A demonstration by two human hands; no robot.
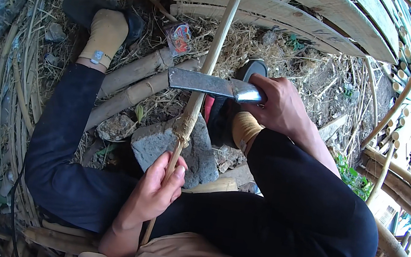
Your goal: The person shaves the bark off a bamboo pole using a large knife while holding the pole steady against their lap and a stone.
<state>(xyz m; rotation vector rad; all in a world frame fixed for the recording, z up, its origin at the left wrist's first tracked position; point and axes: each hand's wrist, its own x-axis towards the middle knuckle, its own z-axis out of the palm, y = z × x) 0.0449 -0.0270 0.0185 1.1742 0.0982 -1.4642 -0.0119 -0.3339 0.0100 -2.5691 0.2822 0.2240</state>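
My left hand (152,193) is closed around the lower part of a long split bamboo stick (221,34). The stick slants up and away from my lap, with a rough, frayed node just above my fingers. In my right hand (285,108) is the handle of a wide-bladed knife (202,83), its metal blade pointing left. That blade lies across the stick above the node, hiding a short length of it; I cannot tell how firmly it touches. Below the stick sits a grey stone block (154,144) between my legs.
Thick bamboo poles (132,96) lie on the straw-strewn ground at left of the stone. A slatted wooden pallet (273,7) stands beyond the stick's far end. Cut bamboo (402,127) is stacked at far right, and a crumpled wrapper (179,38) lies near the poles.
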